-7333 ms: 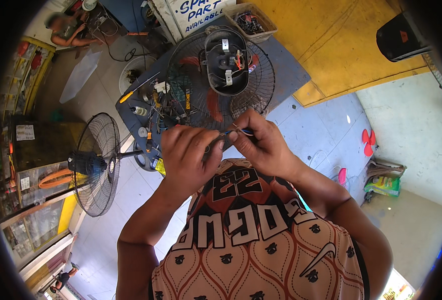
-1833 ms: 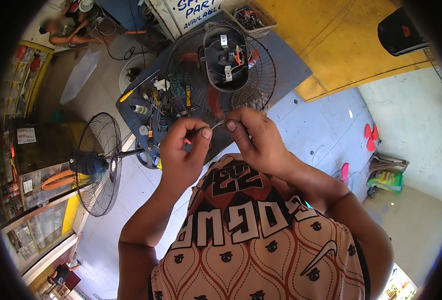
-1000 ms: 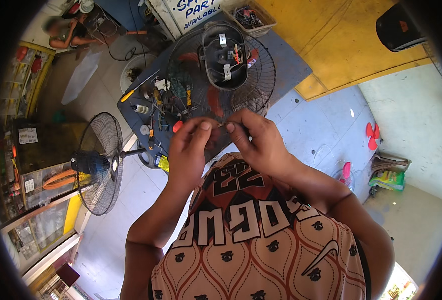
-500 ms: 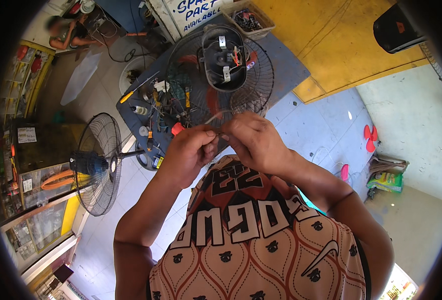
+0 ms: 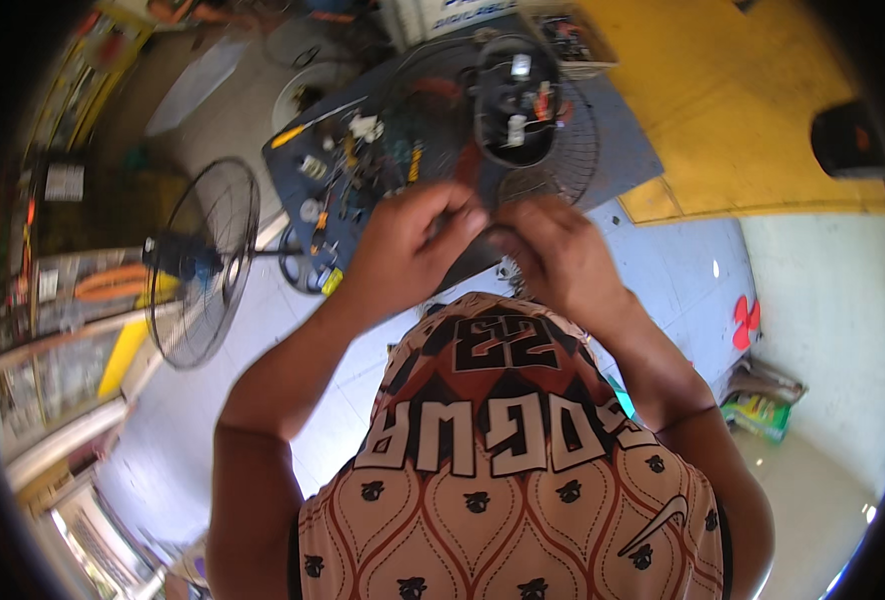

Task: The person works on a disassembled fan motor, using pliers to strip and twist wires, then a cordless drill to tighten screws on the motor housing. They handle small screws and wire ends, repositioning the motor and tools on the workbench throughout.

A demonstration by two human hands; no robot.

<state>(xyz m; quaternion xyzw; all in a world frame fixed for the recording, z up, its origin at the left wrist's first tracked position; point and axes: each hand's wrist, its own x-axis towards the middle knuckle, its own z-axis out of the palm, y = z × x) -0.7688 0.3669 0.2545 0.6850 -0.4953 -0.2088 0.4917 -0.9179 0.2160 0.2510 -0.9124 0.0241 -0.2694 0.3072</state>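
Observation:
My left hand (image 5: 418, 245) and my right hand (image 5: 568, 255) meet in front of my chest, at the near edge of the blue worktable (image 5: 618, 125). Both have their fingers bent into a pinch, fingertips almost touching. Motion blur and the fingers hide whatever is between them. Just beyond my hands lies an open black oval housing (image 5: 515, 150), with small light metal brackets and reddish wires inside. It rests over a round wire fan grille (image 5: 585, 150). Left of it, tools and loose parts are strewn about, among them a yellow-handled screwdriver (image 5: 288, 137).
A standing fan (image 5: 203, 260) is at the left, near glass display shelves. A parts bin (image 5: 588, 65) sits at the table's far edge, beside a large yellow surface (image 5: 733, 110). Red fan blades (image 5: 746, 322) and a green bag (image 5: 758, 418) are at the right.
The view has shifted, so the table and housing appear further right and higher. Both hands stay pinched together. The thin pale strand that stuck up from the fingers no longer shows.

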